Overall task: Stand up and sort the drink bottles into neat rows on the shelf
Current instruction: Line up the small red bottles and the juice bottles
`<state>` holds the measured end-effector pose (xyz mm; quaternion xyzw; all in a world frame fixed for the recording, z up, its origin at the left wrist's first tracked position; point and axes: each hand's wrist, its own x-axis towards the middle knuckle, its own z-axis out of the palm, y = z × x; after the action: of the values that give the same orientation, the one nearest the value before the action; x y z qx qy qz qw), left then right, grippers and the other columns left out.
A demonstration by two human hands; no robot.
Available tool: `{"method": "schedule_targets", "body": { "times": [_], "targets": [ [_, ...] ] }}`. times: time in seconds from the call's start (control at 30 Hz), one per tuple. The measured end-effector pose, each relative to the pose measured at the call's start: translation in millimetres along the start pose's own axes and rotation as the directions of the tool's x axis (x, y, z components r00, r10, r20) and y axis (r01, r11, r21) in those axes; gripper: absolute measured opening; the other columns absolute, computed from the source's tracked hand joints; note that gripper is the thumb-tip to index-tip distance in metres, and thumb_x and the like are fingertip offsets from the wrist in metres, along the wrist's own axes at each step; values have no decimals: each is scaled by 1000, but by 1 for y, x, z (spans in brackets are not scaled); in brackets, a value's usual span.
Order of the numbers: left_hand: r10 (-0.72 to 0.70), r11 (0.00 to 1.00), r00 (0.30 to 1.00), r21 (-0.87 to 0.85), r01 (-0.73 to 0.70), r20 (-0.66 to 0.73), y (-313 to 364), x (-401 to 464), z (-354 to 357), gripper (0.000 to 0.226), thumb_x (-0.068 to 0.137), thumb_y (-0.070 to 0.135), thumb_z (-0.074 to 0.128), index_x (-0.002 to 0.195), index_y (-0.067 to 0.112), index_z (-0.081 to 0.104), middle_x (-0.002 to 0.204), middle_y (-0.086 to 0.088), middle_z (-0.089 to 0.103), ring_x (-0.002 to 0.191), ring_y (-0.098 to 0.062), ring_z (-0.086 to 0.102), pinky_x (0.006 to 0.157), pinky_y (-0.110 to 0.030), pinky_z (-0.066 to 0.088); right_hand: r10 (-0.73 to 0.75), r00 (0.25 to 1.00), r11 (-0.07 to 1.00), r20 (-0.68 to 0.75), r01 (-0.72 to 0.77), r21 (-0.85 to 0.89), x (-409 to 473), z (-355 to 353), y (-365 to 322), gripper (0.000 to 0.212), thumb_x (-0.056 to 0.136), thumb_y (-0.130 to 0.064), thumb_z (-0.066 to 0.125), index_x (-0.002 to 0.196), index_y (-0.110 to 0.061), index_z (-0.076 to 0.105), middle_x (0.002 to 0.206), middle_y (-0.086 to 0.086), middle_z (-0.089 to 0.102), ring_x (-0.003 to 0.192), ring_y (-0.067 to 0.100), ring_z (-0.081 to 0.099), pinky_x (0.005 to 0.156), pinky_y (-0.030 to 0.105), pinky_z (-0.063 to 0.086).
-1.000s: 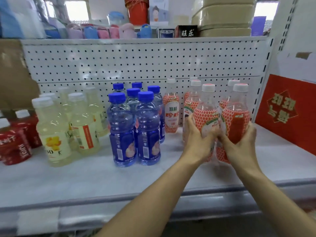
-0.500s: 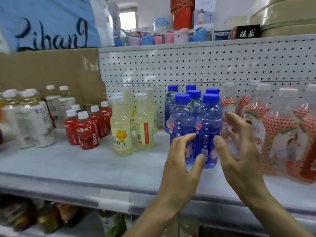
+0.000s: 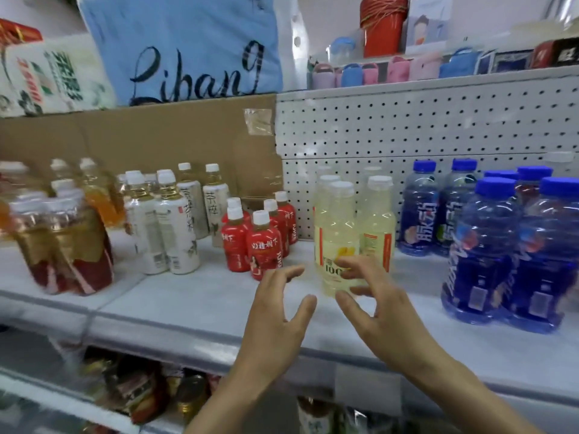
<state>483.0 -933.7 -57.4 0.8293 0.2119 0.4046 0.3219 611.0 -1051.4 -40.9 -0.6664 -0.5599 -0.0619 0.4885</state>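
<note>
Neither hand has a grip on anything: the left hand [image 3: 275, 311] and right hand [image 3: 372, 302] hover with fingers spread, either side of the front pale yellow bottle [image 3: 336, 242], not touching it as far as can be told.

Risk, as judged: that bottle is tall, narrow and smooth clear plastic. A nudge high on its body could topple it against the yellow bottles [image 3: 377, 220] packed just behind, or forward toward the shelf [image 3: 194, 311] edge. The short red bottles [image 3: 260, 245] stand near on the left and could be clipped by the left hand.

The blue bottles [image 3: 488, 255] are ribbed, translucent and stout. The shelf surface is pale and matt; behind it, perforated metal backing [image 3: 407, 130] and cardboard [image 3: 141, 142].
</note>
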Motion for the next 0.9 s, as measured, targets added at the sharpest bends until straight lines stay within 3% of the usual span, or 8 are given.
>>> {"method": "schedule_targets", "body": {
  "times": [0.17,0.3,0.47,0.57,0.67,0.77,0.9],
  "targets": [
    [-27,994,999,102,30,-29,-48,0,-71,32,94,35,62,121,44,46,120,30,48,121,4,43,102,-20,35,-25,997,1000,78,25,-4,32,63,-26,38,92,-23,63,125,-36,48,124,-18,49,115,-6,48,92,14,46],
    [-66,987,995,142,77,-81,-84,-2,-131,31,94,36,61,120,44,46,119,34,44,120,4,41,102,-19,32,-68,992,998,108,69,-11,67,108,-54,34,92,-20,64,124,-26,54,119,-13,54,106,-1,54,90,15,46],
    [-104,971,972,188,145,-212,-119,1,-193,37,93,31,63,124,40,46,127,17,47,123,-1,40,101,-20,30,-63,982,998,179,57,37,117,153,-85,33,90,-20,66,122,-24,57,120,-8,54,107,2,53,93,20,48],
    [-133,967,940,166,192,-315,-140,14,-219,43,91,27,68,124,39,43,128,13,46,124,-8,43,106,-32,39,4,973,996,232,-24,85,147,176,-99,47,89,-23,68,132,-25,49,128,-12,50,115,2,49,99,24,46],
    [-164,969,933,124,213,-319,-154,31,-230,56,88,30,72,133,39,38,133,17,42,128,-6,42,111,-37,39,83,953,981,291,-129,143,172,200,-103,74,85,-22,73,145,-23,30,131,-15,43,122,5,43,107,33,39],
    [-178,977,955,75,201,-239,-160,60,-223,82,84,33,76,145,39,21,137,26,26,128,6,29,110,-23,29,118,949,968,293,-176,179,189,226,-91,93,81,-22,77,149,-32,13,148,-7,37,129,7,39,110,39,35],
    [-300,954,936,-69,293,-184,-185,108,-208,117,79,27,81,154,38,-8,156,15,13,137,0,18,111,-29,19,162,937,980,311,-189,59,204,255,-70,80,84,-25,73,144,-29,19,146,-4,44,133,17,47,108,44,43]
  ]
}}
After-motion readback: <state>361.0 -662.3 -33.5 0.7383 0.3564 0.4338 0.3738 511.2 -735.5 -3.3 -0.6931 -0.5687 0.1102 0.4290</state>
